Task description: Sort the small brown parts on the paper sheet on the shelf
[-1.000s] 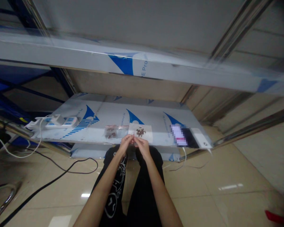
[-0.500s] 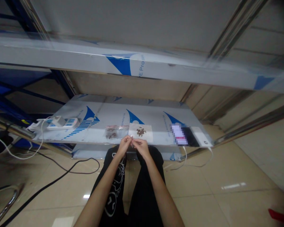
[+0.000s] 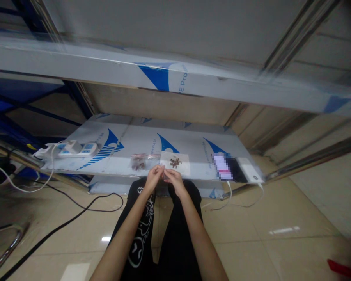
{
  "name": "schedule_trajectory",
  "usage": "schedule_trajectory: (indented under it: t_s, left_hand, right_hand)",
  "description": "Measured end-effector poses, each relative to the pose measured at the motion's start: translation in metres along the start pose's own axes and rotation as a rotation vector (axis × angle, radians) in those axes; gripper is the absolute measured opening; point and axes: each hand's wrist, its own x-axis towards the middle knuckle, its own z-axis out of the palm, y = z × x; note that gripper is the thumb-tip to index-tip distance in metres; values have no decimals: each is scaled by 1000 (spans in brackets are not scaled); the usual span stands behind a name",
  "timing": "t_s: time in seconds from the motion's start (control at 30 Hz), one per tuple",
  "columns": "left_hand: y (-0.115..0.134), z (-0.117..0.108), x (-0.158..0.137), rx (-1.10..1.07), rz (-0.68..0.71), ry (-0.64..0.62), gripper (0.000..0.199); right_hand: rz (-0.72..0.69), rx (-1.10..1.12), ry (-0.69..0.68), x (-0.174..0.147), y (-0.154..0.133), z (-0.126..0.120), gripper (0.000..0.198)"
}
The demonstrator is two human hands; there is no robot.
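Grey and printed with blue marks, a shelf [image 3: 131,134] spans the middle of the frame, a white power strip [image 3: 88,150] at its left end and a white device [image 3: 249,168] at its right. A pale sheet [image 3: 184,167] lies near the front edge, just below the frame's centre, with a clear bag [image 3: 140,162], reddish-brown inside, just left of it. Below, the left hand [image 3: 154,178] and right hand [image 3: 174,180] meet at the fingertips (whether either grip is clamped on something cannot be told). Small brown pieces [image 3: 174,162] sit clustered on the sheet.
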Motion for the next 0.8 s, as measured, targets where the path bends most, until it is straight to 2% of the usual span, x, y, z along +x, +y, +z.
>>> schedule_trajectory:
  t_s: [0.4, 0.8]
  left_hand:
    - [2, 0, 1, -56, 29, 55, 33]
    - [-4, -1, 3, -40, 1, 52, 34]
  right_hand:
    - [-15, 22, 56, 4, 4, 5, 39]
    - [-14, 29, 20, 5, 4, 3, 27]
